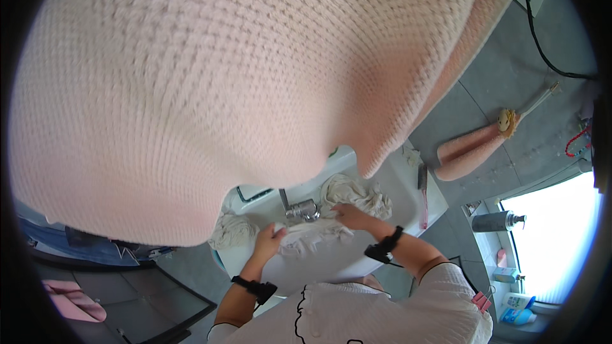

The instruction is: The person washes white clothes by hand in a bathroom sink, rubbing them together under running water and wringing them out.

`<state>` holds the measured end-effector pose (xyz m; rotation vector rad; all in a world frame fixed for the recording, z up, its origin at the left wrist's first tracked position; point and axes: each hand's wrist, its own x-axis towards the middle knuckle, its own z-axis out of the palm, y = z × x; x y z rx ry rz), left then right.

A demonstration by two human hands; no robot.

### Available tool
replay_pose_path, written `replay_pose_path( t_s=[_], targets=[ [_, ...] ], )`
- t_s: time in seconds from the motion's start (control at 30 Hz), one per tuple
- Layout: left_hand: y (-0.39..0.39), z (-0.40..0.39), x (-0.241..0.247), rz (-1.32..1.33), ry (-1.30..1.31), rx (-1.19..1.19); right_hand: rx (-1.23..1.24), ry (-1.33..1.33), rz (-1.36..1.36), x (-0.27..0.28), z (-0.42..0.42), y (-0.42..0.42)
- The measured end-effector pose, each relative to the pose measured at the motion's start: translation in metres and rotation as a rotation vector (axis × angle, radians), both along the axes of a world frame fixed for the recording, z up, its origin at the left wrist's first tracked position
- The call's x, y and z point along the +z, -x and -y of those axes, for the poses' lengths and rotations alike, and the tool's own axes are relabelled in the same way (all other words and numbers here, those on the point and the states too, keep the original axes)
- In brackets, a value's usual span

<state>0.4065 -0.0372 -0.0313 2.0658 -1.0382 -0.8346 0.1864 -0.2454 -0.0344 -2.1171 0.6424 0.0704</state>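
Over a white washbasin (330,267), my left hand (268,244) closes around a small white thing (278,226), too hidden to name. Wet white cloth (311,239) lies in the basin between my hands. My right hand (354,217) is on the cloth's right part, its fingers bent and apparently gripping it. A chrome faucet (303,210) stands just beyond. Crumpled cream cloth (351,196) sits past my right hand, and another white bundle (234,231) rests on the basin's left side.
A large pink knitted towel (239,81) hangs close to the view and hides much of the basin's far side. A brush (423,196) lies on the right rim. A smaller pink towel (473,153) hangs on the tiled wall. Bottles (497,222) line the windowsill at right.
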Motion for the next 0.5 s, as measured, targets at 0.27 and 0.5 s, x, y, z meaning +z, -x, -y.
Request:
replay_pose_path(
  t_s=[0.27, 0.5],
  targets=[
    [0.011, -0.037, 0.201, -0.171, 0.412, 0.12, -0.177, -0.358, 0.274, 0.234, 0.001, 0.052],
    [0.012, -0.025, 0.183, -0.255, 0.497, 0.329, -0.361, -0.127, 0.3, 0.21, -0.007, 0.054]
  ],
)
